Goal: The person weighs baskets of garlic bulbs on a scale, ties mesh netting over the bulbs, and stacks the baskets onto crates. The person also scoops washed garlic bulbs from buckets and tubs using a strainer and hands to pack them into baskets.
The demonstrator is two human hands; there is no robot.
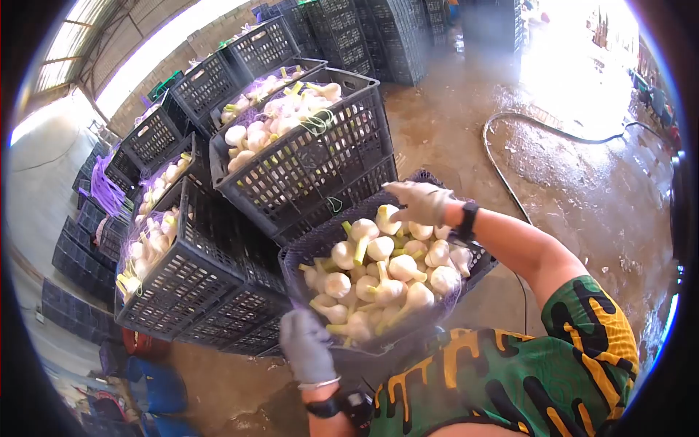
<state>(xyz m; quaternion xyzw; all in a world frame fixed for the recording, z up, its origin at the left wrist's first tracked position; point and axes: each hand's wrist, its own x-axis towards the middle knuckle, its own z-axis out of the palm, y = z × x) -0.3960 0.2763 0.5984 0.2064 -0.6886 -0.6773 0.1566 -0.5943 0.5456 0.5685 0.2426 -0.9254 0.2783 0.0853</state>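
Observation:
Directly before me is a black crate [484, 264] lined with purple mesh, filled with white garlic bulbs [389, 269] with short green stems. My right hand [422, 202], in a pale glove, reaches over the crate's far edge, fingers extended above the bulbs and mesh. At the crate's near left corner is my left hand [306, 348], in a grey glove, its fingers bent by the mesh edge; whether they grip the mesh is unclear.
Stacked black crates [313, 167] with netted garlic stand ahead and left. Purple netting [108, 186] hangs at the left. A hose [495, 156] curves over the wet floor at the right. Blue containers [156, 386] stand lower left.

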